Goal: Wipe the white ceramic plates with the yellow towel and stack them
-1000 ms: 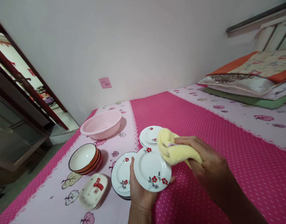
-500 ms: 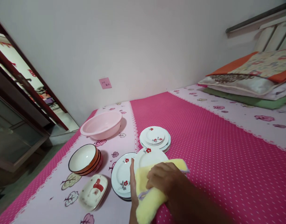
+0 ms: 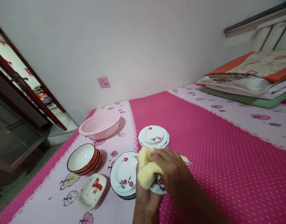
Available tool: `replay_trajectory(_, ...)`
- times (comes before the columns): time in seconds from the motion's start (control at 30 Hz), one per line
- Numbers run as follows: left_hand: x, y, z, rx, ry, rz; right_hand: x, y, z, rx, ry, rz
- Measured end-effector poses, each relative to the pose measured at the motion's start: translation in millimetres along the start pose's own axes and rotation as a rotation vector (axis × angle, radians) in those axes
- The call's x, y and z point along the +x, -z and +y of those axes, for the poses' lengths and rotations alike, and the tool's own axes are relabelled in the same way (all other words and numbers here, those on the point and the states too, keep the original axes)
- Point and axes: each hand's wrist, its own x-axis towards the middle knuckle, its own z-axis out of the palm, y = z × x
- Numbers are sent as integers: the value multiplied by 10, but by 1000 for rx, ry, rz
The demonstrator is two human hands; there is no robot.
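My left hand [image 3: 146, 199] grips a small white plate [image 3: 158, 185] with red flowers from below; only the plate's lower edge shows. My right hand [image 3: 172, 172] is closed on a yellow cloth [image 3: 146, 169] and presses it onto that plate's face. Just left of my hands lies a stack of flowered plates [image 3: 123, 174]. A second stack of smaller flowered plates [image 3: 154, 137] sits just beyond my hands.
All lies on a bed with a pink dotted cover [image 3: 215, 140]. A pink basin [image 3: 99, 124], stacked orange-rimmed bowls [image 3: 83, 158] and a small dish with a red figure [image 3: 91, 191] are at the left. Folded bedding [image 3: 250, 81] is far right. An open doorway [image 3: 21, 93] stands left.
My right hand has kept rubbing the cloth over the held plate, sweeping from the plate's upper right down across it and back up. The plate is now almost covered.
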Motion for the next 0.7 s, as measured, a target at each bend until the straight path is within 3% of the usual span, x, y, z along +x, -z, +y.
replay_trajectory(0.17, -4, -136, -5, 39, -22, 34, -36, 33, 162, -106, -76, -9)
replay_trajectory(0.33, 2, -136, 64, 71, -80, 58, -107, 48, 113, -125, -152, -5)
replay_trajectory(0.57, 6, -47, 169, 124, -163, 55, -122, 180, -188, 145, -245, -214)
replay_trajectory(0.7, -22, 43, 175, 310, -130, -21, -83, 266, -322, 514, -246, -393)
